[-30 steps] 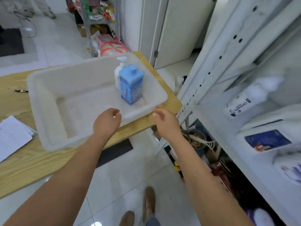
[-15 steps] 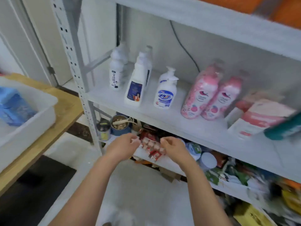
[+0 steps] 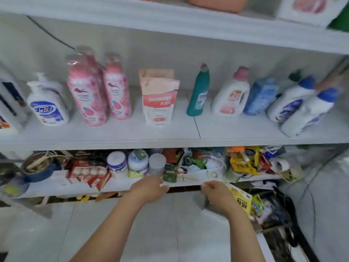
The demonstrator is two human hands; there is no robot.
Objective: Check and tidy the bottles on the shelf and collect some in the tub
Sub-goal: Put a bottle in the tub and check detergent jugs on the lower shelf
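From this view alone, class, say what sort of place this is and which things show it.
Probably a home storeroom: a white shelf lined with pink bottles, a teal bottle and a white pump bottle, above a lower shelf crammed with jars and packets.

We are finding bare shelf (image 3: 170, 133) in front of the refill pouch (image 3: 159, 99); pink bottles (image 3: 117, 91) are standing just left.

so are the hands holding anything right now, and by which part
Nothing is held. The left hand and the right hand are both loosely curled and empty, below the bottle shelf.
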